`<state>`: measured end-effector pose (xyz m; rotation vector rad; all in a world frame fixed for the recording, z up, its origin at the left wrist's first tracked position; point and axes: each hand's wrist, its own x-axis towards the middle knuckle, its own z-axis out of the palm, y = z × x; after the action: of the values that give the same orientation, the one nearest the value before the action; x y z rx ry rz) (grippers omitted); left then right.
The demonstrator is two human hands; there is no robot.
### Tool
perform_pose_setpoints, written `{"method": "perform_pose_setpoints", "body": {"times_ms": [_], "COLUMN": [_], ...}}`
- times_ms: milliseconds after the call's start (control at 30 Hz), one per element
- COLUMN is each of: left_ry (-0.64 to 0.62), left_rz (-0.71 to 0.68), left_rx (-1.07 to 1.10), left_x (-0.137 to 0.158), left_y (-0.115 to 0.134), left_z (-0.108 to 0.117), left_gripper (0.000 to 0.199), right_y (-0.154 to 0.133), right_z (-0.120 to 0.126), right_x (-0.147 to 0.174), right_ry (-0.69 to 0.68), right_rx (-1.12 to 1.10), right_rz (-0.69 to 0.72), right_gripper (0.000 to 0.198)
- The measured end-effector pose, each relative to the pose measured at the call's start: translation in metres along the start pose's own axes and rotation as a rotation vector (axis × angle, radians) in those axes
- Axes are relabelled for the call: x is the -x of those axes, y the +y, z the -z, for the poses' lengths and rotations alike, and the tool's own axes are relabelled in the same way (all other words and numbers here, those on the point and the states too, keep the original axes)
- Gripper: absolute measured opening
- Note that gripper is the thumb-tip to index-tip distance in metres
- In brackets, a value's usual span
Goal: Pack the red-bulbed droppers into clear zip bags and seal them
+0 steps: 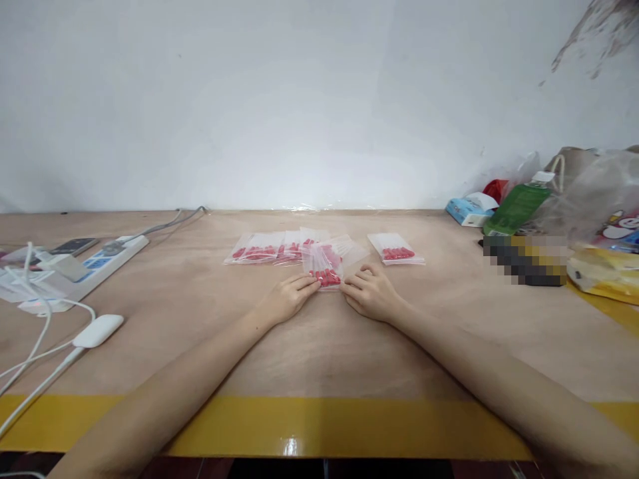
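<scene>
A small clear plastic bag [327, 276] with red pieces along its bottom lies in the middle of the table. At its lower left edge, the fingers of my left hand [290, 297] are closed on the plastic. My right hand [370, 291] pinches the bag's lower right edge with curled fingers. Just behind are several similar bags [257, 247] in an overlapping row, partly covered by the near one. A separate stack of bags [396, 249], also with red pieces, sits to the right beyond my right hand. What the red pieces are, I cannot make out.
On the left are a white power strip [112, 256], cables, a phone [74, 246] and a white adapter [98, 330]. A tissue pack [468, 211], a green bottle [522, 205] and plastic bags crowd the right. Yellow tape [319, 426] lines the front edge.
</scene>
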<state>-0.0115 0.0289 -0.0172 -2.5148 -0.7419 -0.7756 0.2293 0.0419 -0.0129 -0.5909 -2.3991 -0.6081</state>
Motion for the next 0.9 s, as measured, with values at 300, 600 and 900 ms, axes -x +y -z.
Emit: {"method": "perform_pose_setpoints", "body": {"times_ms": [300, 600, 900], "left_ry": [0.061, 0.039, 0.033], "left_rz": [0.089, -0.030, -0.124], "left_rx": [0.112, -0.057, -0.198], "left_x": [0.002, -0.002, -0.004], "left_y": [0.002, 0.005, 0.005], "left_z": [0.005, 0.010, 0.013], "left_gripper": [0.017, 0.018, 0.022], "right_y": [-0.010, -0.004, -0.006], "right_z": [-0.006, -0.005, 0.002], "right_x": [0.010, 0.013, 0.011], "right_ry": [0.059, 0.158, 0.095], "right_rx": [-0.449, -0.112, 0.087], "right_rz": [-0.228, -0.046, -0.091], "right_gripper": [0.013, 0.015, 0.018]}}
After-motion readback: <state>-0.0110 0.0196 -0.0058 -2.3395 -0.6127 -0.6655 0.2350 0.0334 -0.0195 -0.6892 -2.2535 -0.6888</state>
